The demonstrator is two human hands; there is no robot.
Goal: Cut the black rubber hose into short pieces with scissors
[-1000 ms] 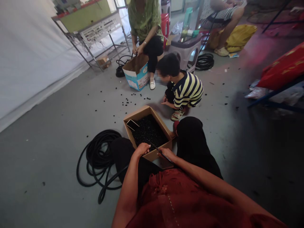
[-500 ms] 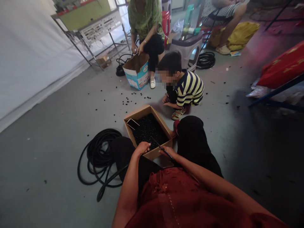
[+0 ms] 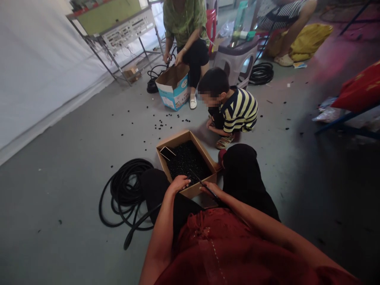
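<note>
A cardboard tray (image 3: 175, 139) sits on the floor between my knees, filled with small black rubber pieces (image 3: 187, 162). A smartphone (image 3: 168, 153) lies in its far left corner. My left hand (image 3: 179, 183) curls over the near edge of the pile, and I cannot tell whether it holds anything. My right hand (image 3: 209, 190) grips a long thin black tool (image 3: 202, 183), whose tip points over the pile. Beside my left knee lies a coil of black rubber hose (image 3: 126, 194).
A seated person in a green blouse (image 3: 185, 23) has both hands at a blue-and-white carton (image 3: 175, 89). A child in a striped shirt (image 3: 239, 111) crouches beyond the tray. Black pieces (image 3: 166, 122) are scattered across the grey floor. Another hose coil (image 3: 261, 74) lies by a plastic stool (image 3: 236, 57).
The whole view has shifted slightly as my head turned. My hands and the tool stay at the tray. The seated person's hands have moved on the carton's edge.
</note>
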